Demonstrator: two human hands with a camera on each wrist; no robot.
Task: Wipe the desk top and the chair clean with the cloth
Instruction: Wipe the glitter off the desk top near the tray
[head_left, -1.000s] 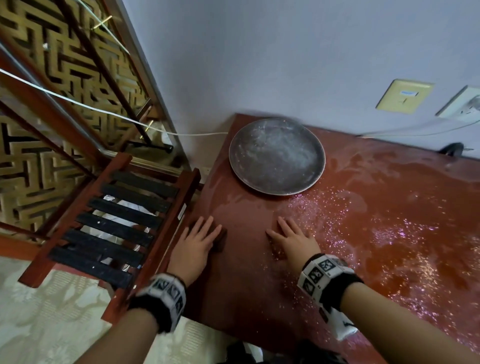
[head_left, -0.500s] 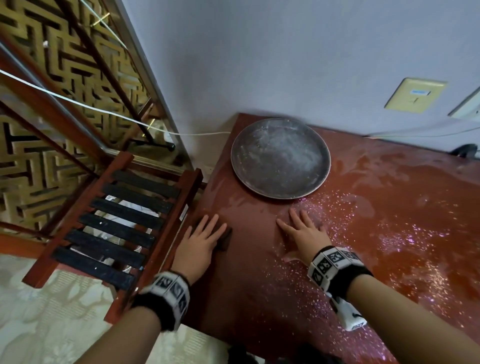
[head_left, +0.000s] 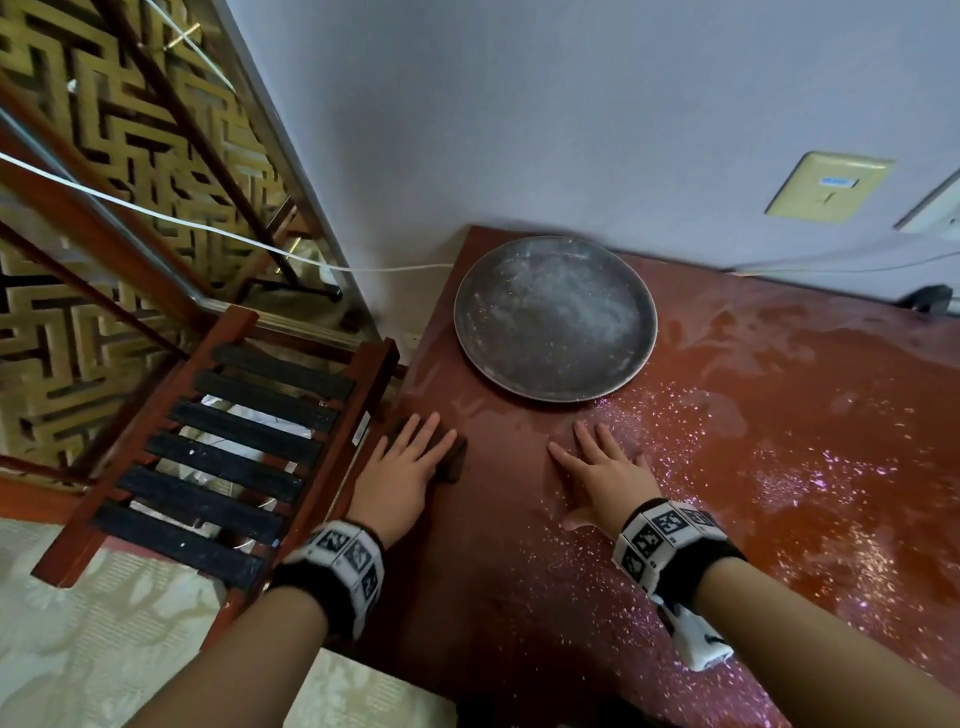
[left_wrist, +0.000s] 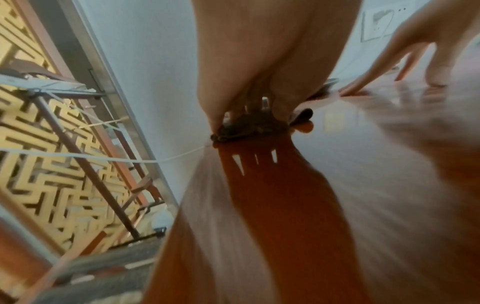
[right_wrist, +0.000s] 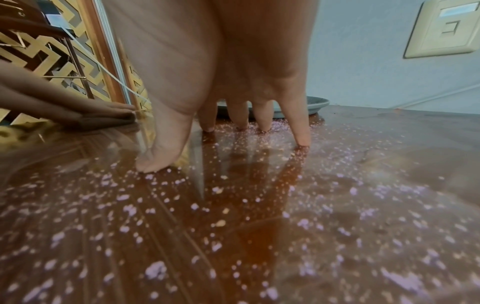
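Left hand: we press it flat, fingers straight, on the brown cloth at the desk top's left edge.
Right hand: spread, fingertips bracing among pale crumbs.
Technique: we judge firm, overlapping strokes best, skirting the round metal tray.
Chair: beside the desk, unwiped.

Desk top: reddish-brown wood, glossy and reflective, grain lines visible, strewn with pale lilac crumbs.
Round tray, at the desk's back left corner: dull grey metal, matt, dusted white.
Cloth, near the desk's left edge: dark brown, soft, crumpled.
Chair, left of the desk: red-brown varnished wood frame, matt black slats.
Wall behind the desk: smooth, matt.
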